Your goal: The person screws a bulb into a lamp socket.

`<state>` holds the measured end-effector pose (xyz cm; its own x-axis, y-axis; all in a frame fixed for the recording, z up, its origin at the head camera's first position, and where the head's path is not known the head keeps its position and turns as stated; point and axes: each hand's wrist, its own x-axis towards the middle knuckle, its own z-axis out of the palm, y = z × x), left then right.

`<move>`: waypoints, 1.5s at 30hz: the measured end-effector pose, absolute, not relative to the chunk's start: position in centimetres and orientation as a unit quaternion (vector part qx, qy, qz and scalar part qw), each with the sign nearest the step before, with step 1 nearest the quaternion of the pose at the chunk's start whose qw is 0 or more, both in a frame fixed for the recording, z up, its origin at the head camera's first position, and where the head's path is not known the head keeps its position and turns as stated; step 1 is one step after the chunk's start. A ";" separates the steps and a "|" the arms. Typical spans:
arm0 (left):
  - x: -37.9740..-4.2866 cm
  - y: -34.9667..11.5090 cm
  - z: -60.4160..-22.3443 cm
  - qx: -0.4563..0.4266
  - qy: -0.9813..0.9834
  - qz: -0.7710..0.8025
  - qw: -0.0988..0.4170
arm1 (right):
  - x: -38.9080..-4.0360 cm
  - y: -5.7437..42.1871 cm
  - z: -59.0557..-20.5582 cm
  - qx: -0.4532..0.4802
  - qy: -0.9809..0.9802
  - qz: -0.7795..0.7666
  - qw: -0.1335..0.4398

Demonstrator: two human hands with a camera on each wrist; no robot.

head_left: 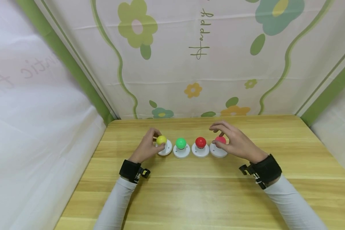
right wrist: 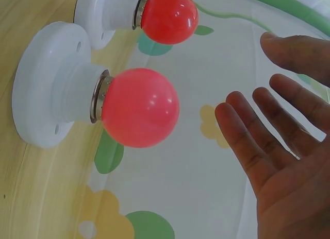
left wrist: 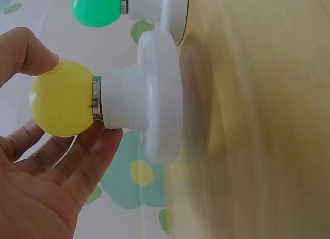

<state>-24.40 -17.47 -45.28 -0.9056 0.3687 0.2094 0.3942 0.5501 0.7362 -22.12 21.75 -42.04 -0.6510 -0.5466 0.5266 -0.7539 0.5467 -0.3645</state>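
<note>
Several round bulbs stand in white lamp holders in a row. At the row's left end, my left hand (head_left: 146, 145) grips the yellow bulb (left wrist: 62, 100), thumb on one side and fingers on the other, fingertips reaching its white lamp holder (left wrist: 160, 97). A shadow lies on the wood beside that holder's base. My right hand (right wrist: 289, 131) hovers over the pink bulb (right wrist: 140, 107) at the right end, fingers spread and apart from it. The pink bulb sits in its own white lamp holder (right wrist: 49, 84). Between them are the green bulb (head_left: 180, 143) and the red bulb (head_left: 200, 142).
The row stands toward the far side of a wooden table (head_left: 189, 195). Behind the table hangs a white curtain (head_left: 166, 64) with flower prints, and another white cloth (head_left: 31, 127) hangs at the left. Both wrists wear black straps (head_left: 265, 169) with small cameras.
</note>
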 end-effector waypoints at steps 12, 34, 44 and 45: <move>-24.5 -17.7 -46.0 -0.204 -0.887 -0.414 -0.006 | -22.1 21.6 -42.1 0.378 -0.861 0.289 0.177; -24.3 -17.6 -45.8 -0.210 -0.893 -0.397 -0.027 | -21.7 21.6 -42.0 0.367 -0.869 0.290 0.161; -23.7 -17.3 -44.3 -0.255 -0.916 -0.311 0.003 | -21.5 22.4 -42.1 0.361 -0.879 0.264 0.165; -23.7 -17.2 -44.0 -0.260 -0.919 -0.297 0.009 | -21.5 22.6 -42.1 0.360 -0.880 0.259 0.170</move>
<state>-23.67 -17.19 -43.99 -0.8651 0.4714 0.1713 0.4826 0.6894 0.5402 -21.52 22.63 -42.14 -0.6823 -0.5461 0.4861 -0.7224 0.6058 -0.3334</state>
